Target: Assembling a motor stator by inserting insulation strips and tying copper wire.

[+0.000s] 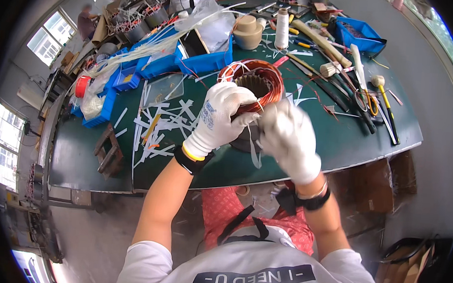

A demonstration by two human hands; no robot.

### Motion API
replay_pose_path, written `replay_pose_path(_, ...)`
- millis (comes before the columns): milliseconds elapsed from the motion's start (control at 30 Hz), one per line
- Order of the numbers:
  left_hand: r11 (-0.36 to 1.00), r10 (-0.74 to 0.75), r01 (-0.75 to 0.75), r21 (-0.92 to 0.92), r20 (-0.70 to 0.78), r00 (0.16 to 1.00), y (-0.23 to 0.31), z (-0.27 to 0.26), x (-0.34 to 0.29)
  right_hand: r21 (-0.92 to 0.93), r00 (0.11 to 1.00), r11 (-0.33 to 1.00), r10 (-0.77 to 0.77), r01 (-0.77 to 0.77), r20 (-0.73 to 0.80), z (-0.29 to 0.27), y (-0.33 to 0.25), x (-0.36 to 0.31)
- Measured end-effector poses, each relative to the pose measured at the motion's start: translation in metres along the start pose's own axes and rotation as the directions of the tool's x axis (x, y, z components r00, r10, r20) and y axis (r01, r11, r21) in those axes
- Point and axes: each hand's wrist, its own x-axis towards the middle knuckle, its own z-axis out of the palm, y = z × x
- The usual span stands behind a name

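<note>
A motor stator with red-brown copper windings (275, 82) stands upright near the table's front edge, its ribbed bore partly visible. White lacing is tied around the coil ends. My left hand (220, 118), in a white knit glove, is at the near left of the windings, its thumb and fingers closed on a white lacing tape (255, 152). One length of the tape hangs down in front of the stator. My right hand (291, 140), also gloved, is close to the near right side of the stator. Motion smears it, so its fingers and any grip cannot be made out.
White strips (160, 129) lie scattered to the left, near a small wooden frame (110, 152). Blue bins (210, 61) stand behind. To the right lie scissors (363, 100), mallets (384, 102) and other tools. A thread cone (282, 31) stands at the back. Other people work farther off.
</note>
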Motion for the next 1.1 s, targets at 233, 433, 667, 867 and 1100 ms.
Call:
replay_pose_path(233, 0.927, -0.275, 0.322, -0.194, 0.234, 0.932, 0.010, -0.020, 0.011, -0.486, 0.952, 0.827, -0.305, 0.280, 0.029, 0.012, 0.078, -0.015)
replay_pose_path(433, 0.975, -0.185, 0.148, 0.168, 0.234, 0.954, 0.029, 0.001, 0.021, -0.805, 0.916, 0.511, -0.389, 0.302, 0.097, 0.010, 0.069, -0.016)
replay_pose_path(667, 0.987, -0.142, 0.125, 0.097, 0.185, 0.972, 0.018, -0.019, 0.016, -0.951, 0.977, 0.275, -0.114, -0.143, -0.180, -0.157, 0.058, -0.335)
replay_pose_path(867, 0.997, -0.038, 0.026, 0.069, 0.187, 0.982, 0.014, -0.007, 0.026, -0.438, 0.457, 0.150, 0.128, -0.886, -0.880, -0.146, 0.025, -0.297)
replay_pose_path(1100, 0.999, -0.031, 0.027, 0.021, 0.277, 0.960, 0.002, -0.022, 0.019, -0.884, 0.917, 0.468, -0.343, -0.021, -0.203, -0.009, 0.018, -0.066)
